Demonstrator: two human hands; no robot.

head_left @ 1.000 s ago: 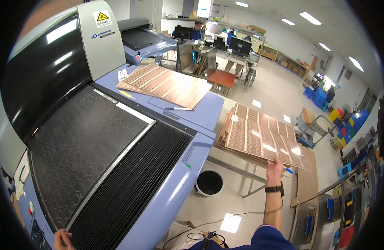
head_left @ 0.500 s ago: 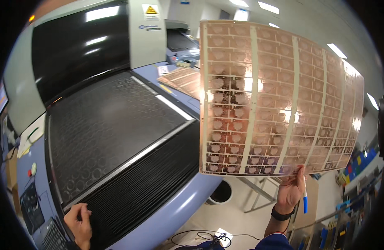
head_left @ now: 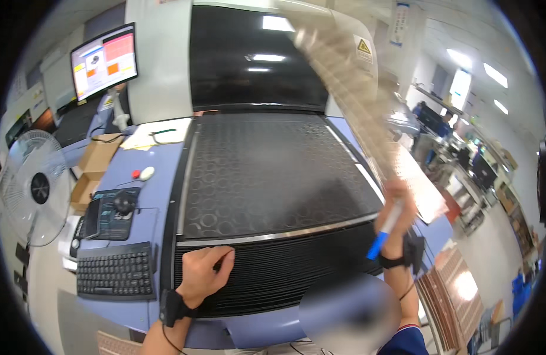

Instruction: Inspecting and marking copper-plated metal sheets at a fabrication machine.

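Observation:
A copper-coloured circuit board panel (head_left: 350, 83), smeared by motion and seen nearly edge-on, rises from my right hand (head_left: 396, 216). That hand is closed on the panel's lower edge and also keeps a white marker pen (head_left: 379, 239) with a blue cap against it. My left hand (head_left: 206, 272) is loosely curled, with nothing visible in it, above the black ribbed bellows (head_left: 273, 269) at the machine's front. Beyond the bellows lies the dark flat machine bed (head_left: 273, 177), marked with a pattern of rings.
To the left are a keyboard (head_left: 116, 271), a mouse (head_left: 125, 201), red and white buttons (head_left: 141, 173), a monitor (head_left: 104, 61) and a fan (head_left: 39, 186). More copper panels (head_left: 456, 296) stand at the lower right; another (head_left: 418, 183) lies beside the bed. A blurred pale round shape (head_left: 350, 313) covers the front edge.
The view has swung left to face the machine. The panel has turned from broad side to nearly edge-on and come over the bed's right side. My left hand remains curled near the bellows.

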